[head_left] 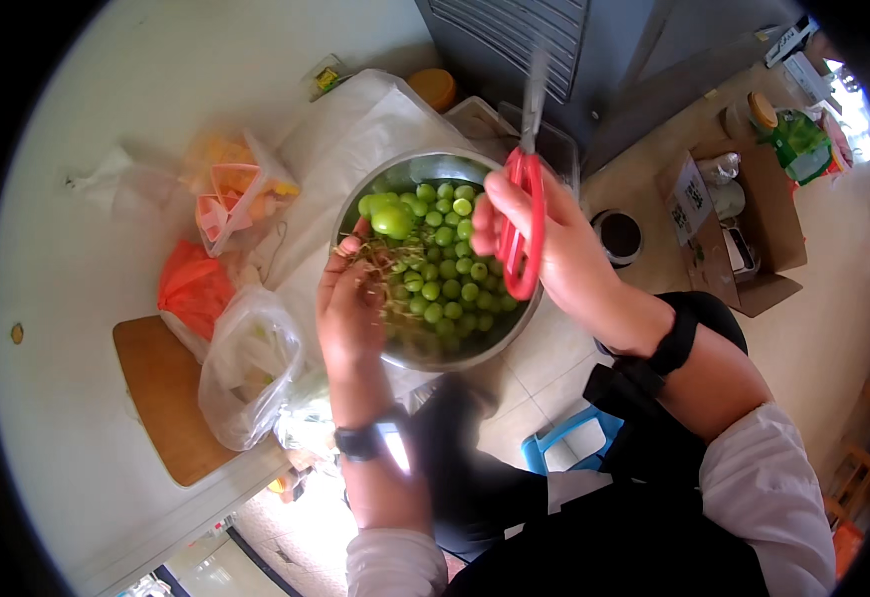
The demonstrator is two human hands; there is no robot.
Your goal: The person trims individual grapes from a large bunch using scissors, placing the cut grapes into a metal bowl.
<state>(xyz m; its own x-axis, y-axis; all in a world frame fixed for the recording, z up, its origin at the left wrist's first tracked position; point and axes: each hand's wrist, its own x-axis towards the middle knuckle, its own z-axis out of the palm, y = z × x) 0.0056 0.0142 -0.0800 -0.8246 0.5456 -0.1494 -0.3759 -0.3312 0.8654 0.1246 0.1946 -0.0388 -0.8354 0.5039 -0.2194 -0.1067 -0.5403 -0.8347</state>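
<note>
A round stainless steel bowl (pixel 456 364) holds many loose green grapes (pixel 450 280). Over its left side, my left hand (pixel 349 306) grips a grape stem (pixel 386 265), mostly bare and brownish. Several larger-looking green grapes (pixel 392 220) sit at the upper end of that stem, closer to the camera. My right hand (pixel 547 224) is above the bowl's right rim, closed around the red handles of a pair of scissors (pixel 524 216). The blades point up and away from me and look blurred, so I cannot tell whether they are apart. Part of the right rim is hidden behind this hand.
Left of the bowl are a clear plastic bag (pixel 252 366), a red plastic bag (pixel 194 287) and a brown wooden board (pixel 166 403). An open cardboard box (pixel 778 239) stands at right, near a round dark-topped container (pixel 619 236). A blue plastic stool (pixel 539 451) is below.
</note>
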